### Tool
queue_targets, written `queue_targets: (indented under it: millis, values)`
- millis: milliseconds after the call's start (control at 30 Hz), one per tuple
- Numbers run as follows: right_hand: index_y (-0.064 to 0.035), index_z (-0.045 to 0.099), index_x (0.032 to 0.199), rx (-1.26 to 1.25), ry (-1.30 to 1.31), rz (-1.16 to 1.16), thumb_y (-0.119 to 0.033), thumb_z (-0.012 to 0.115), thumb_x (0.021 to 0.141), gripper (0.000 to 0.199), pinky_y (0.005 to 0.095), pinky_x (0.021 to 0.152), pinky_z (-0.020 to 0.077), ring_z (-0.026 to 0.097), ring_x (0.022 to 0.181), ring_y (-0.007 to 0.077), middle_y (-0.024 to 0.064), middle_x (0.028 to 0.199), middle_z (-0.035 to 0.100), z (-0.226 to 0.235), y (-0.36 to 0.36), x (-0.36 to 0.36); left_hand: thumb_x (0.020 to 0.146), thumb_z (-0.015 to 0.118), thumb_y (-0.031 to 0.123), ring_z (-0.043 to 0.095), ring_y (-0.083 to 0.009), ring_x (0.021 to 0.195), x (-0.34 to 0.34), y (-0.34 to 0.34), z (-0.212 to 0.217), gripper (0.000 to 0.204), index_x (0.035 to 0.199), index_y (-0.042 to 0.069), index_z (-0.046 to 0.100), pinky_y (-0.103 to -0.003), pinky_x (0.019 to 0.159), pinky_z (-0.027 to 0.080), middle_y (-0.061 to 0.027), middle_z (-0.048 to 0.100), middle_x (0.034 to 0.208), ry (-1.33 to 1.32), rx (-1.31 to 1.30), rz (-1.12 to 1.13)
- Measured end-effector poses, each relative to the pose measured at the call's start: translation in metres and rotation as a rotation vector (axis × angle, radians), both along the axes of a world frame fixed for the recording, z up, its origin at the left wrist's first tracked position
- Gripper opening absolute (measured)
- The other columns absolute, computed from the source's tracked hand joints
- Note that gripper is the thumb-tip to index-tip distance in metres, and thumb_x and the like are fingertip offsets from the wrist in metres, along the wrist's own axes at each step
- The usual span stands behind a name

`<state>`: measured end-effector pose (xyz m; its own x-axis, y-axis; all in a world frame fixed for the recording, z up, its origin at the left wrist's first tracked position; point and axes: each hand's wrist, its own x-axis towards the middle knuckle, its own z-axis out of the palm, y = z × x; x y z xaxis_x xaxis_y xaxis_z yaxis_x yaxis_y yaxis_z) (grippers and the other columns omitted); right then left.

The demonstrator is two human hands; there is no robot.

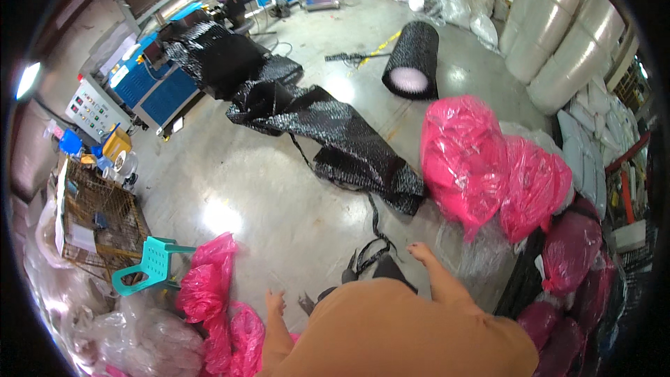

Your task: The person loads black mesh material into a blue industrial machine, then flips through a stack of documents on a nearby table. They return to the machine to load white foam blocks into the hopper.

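Note:
My left hand (276, 301) hangs low beside my body with its fingers a little apart and nothing in it. My right hand (419, 252) is out to the side, its fingers curled in and no object showing in them. Nearest to it on the floor lies a thin, twisted black plastic strip (377, 234), which runs down to my feet. Ahead, a long crumpled sheet of black bubble wrap (335, 129) stretches from the blue machine across the floor. Shiny pink plastic bags (462, 160) stand to the right of its near end.
A roll of black bubble wrap (413, 59) lies farther off. At the left are a blue machine (150, 80), a control panel (95, 108), a rusty wire cage (105, 216) and a green plastic chair (157, 265). Large clear film rolls (544, 17) stand at the far right.

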<state>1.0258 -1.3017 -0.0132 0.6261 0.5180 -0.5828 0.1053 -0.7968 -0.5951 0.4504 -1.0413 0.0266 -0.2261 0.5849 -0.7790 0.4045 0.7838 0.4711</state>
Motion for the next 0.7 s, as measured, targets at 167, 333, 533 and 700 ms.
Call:
queue_targets:
  millis: [167,333,533,700]
  values:
    - [-0.0018,0.079,0.109,-0.211,0.048,0.298,-0.025,0.068,0.095,0.029,0.0392,0.071,0.0544,0.07,0.08,0.0249,0.0132,0.09,0.075,-0.089,-0.031,-0.006,0.094,0.073,0.022,0.067,-0.0385,0.097,-0.049,-0.051,-0.043,0.081,0.162,0.006,0.032,-0.051,0.076,0.059,-0.0224,0.064,0.117,-0.115,-0.283,0.147]
    - [0.0026,0.078,0.102,-0.373,0.274,0.033,-0.02,0.063,0.098,0.027,0.0408,0.063,0.054,0.068,0.069,0.0237,0.0135,0.085,0.076,-0.079,0.005,0.016,0.097,0.071,0.022,0.067,-0.0346,0.097,0.007,-0.065,-0.031,0.075,0.16,0.006,0.035,-0.048,0.076,0.059,-0.0196,0.065,0.12,-0.057,-0.336,-0.03]
    - [0.0037,0.078,0.104,-0.225,0.278,0.073,-0.017,0.063,0.097,0.026,0.0411,0.063,0.0542,0.074,0.074,0.0239,0.0153,0.091,0.079,-0.105,0.102,0.09,0.099,0.067,0.021,0.067,-0.03,0.097,0.098,0.041,-0.018,0.067,0.158,0.006,0.04,-0.044,0.076,0.059,-0.0163,0.066,0.124,-0.089,-0.254,-0.102]
    - [0.0042,0.077,0.099,-0.096,0.189,0.099,-0.021,0.066,0.098,0.027,0.0401,0.067,0.0542,0.072,0.074,0.0239,0.0152,0.089,0.078,-0.073,0.275,0.157,0.102,0.064,0.021,0.067,-0.0261,0.098,0.153,0.213,-0.001,0.06,0.157,0.006,0.043,-0.041,0.077,0.058,-0.0135,0.067,0.127,-0.25,0.039,0.026]
